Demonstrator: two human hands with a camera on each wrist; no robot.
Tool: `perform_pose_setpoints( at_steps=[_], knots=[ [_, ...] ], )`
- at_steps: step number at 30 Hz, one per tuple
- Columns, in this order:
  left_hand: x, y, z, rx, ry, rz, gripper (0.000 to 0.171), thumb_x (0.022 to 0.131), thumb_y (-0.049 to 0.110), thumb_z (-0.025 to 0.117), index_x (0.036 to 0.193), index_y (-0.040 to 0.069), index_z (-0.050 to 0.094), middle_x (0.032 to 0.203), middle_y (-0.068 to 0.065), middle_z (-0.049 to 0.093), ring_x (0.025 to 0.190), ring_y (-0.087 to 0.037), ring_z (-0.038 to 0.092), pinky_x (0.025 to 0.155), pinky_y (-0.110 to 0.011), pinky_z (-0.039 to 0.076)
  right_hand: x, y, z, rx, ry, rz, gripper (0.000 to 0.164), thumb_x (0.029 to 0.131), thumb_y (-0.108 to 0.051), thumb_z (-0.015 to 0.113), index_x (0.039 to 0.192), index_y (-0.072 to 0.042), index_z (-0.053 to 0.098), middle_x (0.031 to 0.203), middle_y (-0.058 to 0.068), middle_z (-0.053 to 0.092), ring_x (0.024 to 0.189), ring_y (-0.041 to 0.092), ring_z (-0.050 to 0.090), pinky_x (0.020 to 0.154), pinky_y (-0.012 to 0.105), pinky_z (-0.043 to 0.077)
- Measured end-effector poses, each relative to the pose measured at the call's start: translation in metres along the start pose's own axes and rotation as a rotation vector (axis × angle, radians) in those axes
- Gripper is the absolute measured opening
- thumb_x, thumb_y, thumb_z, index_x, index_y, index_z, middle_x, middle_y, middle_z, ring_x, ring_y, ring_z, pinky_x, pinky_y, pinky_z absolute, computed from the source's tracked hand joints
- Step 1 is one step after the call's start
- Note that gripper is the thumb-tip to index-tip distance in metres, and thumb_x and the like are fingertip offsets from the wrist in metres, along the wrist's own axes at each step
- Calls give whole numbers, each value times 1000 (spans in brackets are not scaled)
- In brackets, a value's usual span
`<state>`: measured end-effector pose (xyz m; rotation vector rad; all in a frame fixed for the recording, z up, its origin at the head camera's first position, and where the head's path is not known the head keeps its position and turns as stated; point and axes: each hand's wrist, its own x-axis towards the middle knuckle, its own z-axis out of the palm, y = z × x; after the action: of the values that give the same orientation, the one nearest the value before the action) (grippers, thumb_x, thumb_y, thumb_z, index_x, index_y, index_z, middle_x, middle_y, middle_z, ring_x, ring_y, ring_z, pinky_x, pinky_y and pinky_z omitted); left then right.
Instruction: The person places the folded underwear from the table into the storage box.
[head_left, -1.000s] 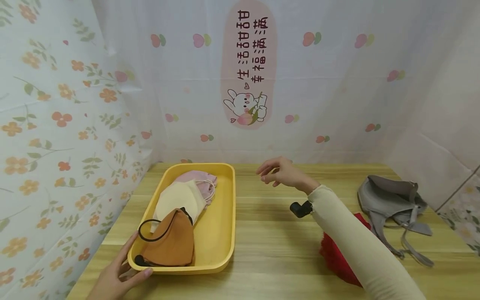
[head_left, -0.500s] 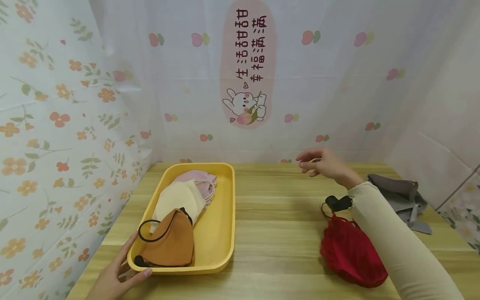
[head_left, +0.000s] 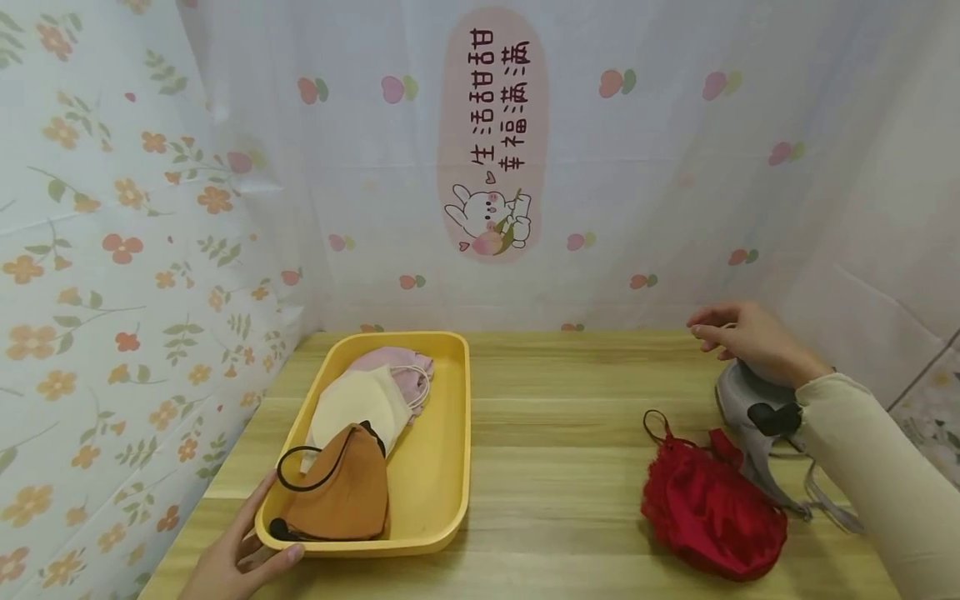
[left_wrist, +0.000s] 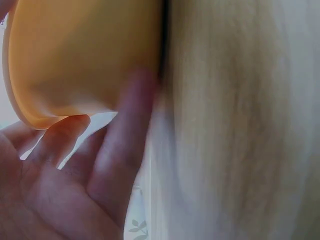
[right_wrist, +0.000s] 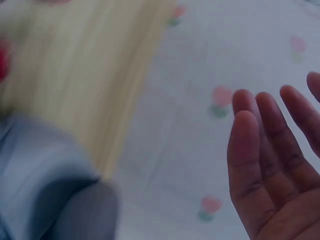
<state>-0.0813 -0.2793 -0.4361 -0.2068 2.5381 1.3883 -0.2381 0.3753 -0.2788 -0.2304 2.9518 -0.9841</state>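
At the near left corner of a yellow tray, my left hand holds the tray, thumb on the front wall and fingers along the left side. Its fingers lie against the outer wall in the left wrist view. My right hand hovers over the grey cloth item with straps, partly hiding it. Nothing is between its fingers, which look loosely extended in the right wrist view. Just left of the grey item lies a red satin pouch with a frilled edge and a dark cord loop.
Inside the tray overlap a brown cloth pouch with black cord, a cream cloth piece with white cords and a pink frilled cloth. The wooden table ends at a printed curtain behind.
My right hand has travelled right, from beside the tray to above the grey item, uncovering the red pouch. The left hand stays at the tray corner.
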Motion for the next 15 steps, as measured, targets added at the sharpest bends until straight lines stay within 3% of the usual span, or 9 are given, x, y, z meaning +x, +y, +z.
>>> perform_pose_setpoints(
  at_steps=[2,7,10,13,15],
  knots=[
    [0,0,0,-17,-3,-10,106,92,40,71,162,32,-7,165,-33,7,136,-59,42,96,-47,60,-6,12,-5,-56,20,16,44,105,-32,53,130,5,60,118,24,67,76,-3,64,64,25,59],
    [0,2,0,-38,-12,-19,106,92,39,71,162,33,-8,165,-33,6,137,-57,43,96,-42,61,-22,44,-21,-71,76,88,49,105,-33,51,130,8,58,111,24,71,72,-7,64,62,24,60],
    [0,2,1,-47,-12,0,105,92,37,72,162,34,-7,165,-33,6,136,-57,44,94,-40,62,-31,59,-38,-39,111,123,47,106,-32,49,130,7,57,94,-4,75,72,-9,64,63,24,61],
    [-1,3,2,-53,-5,13,105,91,34,73,162,35,-5,165,-33,7,134,-57,46,92,-38,63,-36,74,-54,6,162,154,43,107,-33,45,128,4,57,80,-33,62,71,-10,64,63,23,61],
    [-1,3,3,-52,-3,15,106,91,34,73,162,35,-5,165,-33,7,134,-57,47,92,-38,63,-38,85,-61,17,201,168,41,107,-32,43,122,3,58,76,-40,54,70,-11,63,62,23,61]
  ],
)
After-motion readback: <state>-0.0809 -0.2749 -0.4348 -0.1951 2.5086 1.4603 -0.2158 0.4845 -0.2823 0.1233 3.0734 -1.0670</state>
